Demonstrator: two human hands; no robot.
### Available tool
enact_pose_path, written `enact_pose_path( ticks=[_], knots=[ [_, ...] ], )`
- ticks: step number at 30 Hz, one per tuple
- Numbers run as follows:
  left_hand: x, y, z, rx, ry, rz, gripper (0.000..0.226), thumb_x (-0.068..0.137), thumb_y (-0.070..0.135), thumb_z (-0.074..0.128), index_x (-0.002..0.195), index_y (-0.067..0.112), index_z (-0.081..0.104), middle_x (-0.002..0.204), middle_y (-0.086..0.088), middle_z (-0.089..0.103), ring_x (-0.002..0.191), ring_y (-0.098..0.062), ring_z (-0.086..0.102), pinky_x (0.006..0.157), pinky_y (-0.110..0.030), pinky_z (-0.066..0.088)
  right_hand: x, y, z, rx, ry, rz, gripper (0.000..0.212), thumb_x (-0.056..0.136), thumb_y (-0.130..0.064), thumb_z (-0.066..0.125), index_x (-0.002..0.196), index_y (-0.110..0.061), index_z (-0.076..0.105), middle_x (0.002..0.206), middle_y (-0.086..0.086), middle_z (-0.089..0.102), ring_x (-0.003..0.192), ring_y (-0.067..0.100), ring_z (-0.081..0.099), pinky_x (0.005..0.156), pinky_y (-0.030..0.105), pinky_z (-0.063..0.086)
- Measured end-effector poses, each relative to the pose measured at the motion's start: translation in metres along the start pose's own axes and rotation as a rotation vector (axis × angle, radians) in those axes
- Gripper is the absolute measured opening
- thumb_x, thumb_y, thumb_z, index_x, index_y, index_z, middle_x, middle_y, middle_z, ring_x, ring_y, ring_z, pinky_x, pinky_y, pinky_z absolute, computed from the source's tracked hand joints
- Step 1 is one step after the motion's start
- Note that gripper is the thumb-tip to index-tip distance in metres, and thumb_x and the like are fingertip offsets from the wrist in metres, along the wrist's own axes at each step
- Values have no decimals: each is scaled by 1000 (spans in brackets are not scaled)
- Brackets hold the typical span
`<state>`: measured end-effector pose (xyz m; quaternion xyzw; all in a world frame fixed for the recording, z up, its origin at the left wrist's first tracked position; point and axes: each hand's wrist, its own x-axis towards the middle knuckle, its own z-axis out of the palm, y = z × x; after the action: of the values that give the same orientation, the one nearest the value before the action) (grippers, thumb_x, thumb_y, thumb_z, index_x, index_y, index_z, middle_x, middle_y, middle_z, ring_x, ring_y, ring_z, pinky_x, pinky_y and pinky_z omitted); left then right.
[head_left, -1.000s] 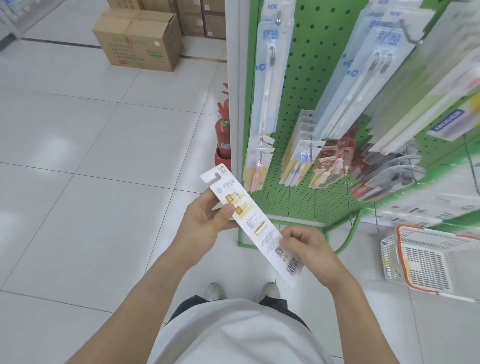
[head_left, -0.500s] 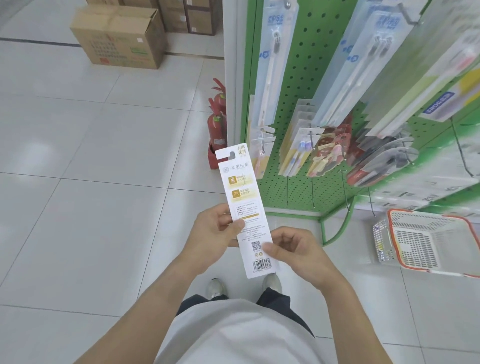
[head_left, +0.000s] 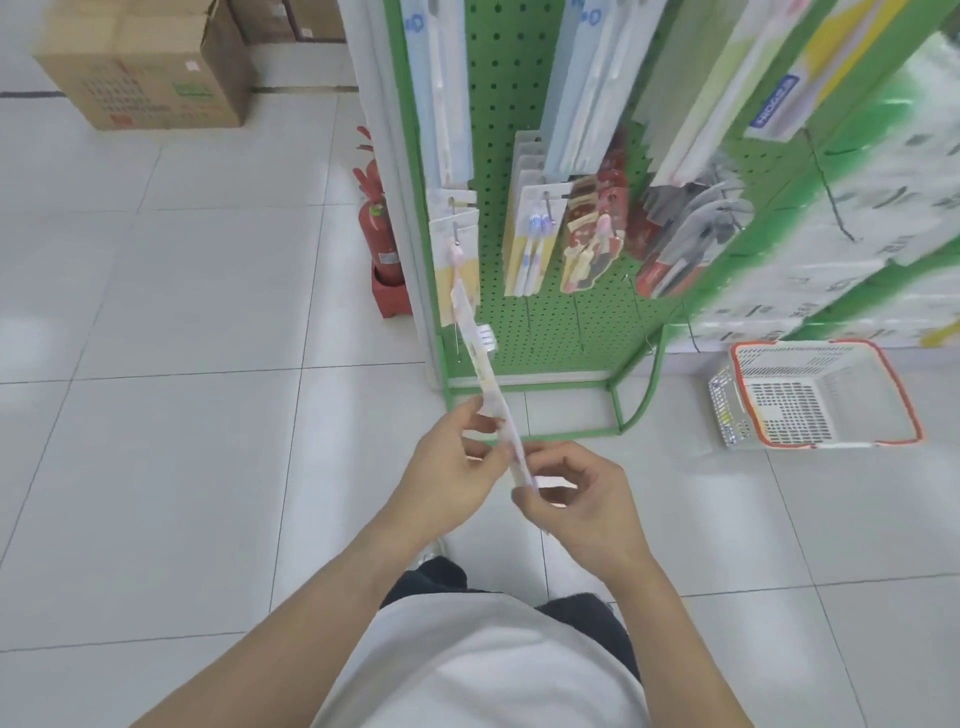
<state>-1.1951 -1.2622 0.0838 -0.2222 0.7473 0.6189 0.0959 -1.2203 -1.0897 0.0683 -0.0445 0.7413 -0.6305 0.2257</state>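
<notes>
I hold a long, narrow toothbrush pack in front of me, turned almost edge-on to the camera, its top end pointing up toward the rack. My left hand pinches its lower middle from the left. My right hand pinches its bottom end from the right. Behind it stands a green pegboard rack hung with several toothbrush packs on hooks.
A white shopping basket with an orange rim lies on the tiled floor at the right of the rack's foot. A red fire extinguisher stands left of the rack. Cardboard boxes sit on the floor at the far left.
The pack has turned from its printed back facing me to nearly edge-on. Both hands kept their hold and shifted slightly right; the view tipped further down.
</notes>
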Motion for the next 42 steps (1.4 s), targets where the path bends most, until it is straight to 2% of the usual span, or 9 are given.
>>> enact_pose_path(
  ticks=[5,9,14,18,24,27,32,38,42],
  knots=[
    [-17,20,56,-215,-118,14,17,100,11,60,113,1,67,107,-14,75,95,-29,75,88,-40,61,-28,4,-42,-156,109,-164,34,68,-9,91,94,-26,79,112,-18,70,105,10,68,83,23,54],
    [-25,25,114,-255,-121,9,24,105,5,49,120,3,67,107,-17,76,94,-34,74,79,-36,62,-59,17,-106,-177,116,-187,30,74,-25,90,100,-34,78,115,-20,68,117,12,61,93,27,50],
    [-47,30,210,-289,-255,-33,27,105,4,48,128,6,62,113,-17,74,101,-36,73,86,-45,61,-109,41,-196,-8,307,-29,26,86,-16,80,106,-28,70,104,-14,70,94,12,68,77,28,56],
    [-55,31,284,-249,-283,-70,23,103,7,55,123,6,66,117,-16,73,103,-35,73,86,-48,60,-134,61,-269,101,209,149,18,91,-13,74,107,-22,72,94,0,76,70,15,69,63,28,51],
    [-49,47,375,-119,-260,-109,16,98,4,63,112,5,70,100,-16,77,88,-34,75,73,-39,62,-153,87,-354,88,260,248,16,90,-15,75,104,-21,72,81,4,74,65,16,65,58,21,47],
    [-27,58,417,-115,-262,-142,18,95,3,66,113,6,69,97,-19,76,85,-37,75,76,-43,62,-140,96,-395,65,276,289,15,93,-17,72,107,-23,72,81,2,73,64,12,66,56,20,46],
    [35,78,495,-28,-267,-176,16,94,7,69,109,8,69,91,-16,77,76,-33,74,64,-36,61,-92,106,-471,-11,303,333,33,89,-39,73,120,-41,62,93,-8,70,69,4,67,56,18,50],
    [157,102,614,19,-304,-222,17,93,13,70,110,14,70,88,-9,77,69,-26,70,66,-40,62,11,142,-594,-198,289,426,18,80,-32,82,95,-34,73,96,-22,72,75,3,67,56,19,53],
    [226,112,690,9,-310,-288,17,93,13,70,110,13,69,90,-11,75,67,-25,69,73,-47,63,78,172,-678,-270,247,539,11,81,-30,80,88,-24,73,83,-11,74,81,7,69,61,19,50]
  ],
)
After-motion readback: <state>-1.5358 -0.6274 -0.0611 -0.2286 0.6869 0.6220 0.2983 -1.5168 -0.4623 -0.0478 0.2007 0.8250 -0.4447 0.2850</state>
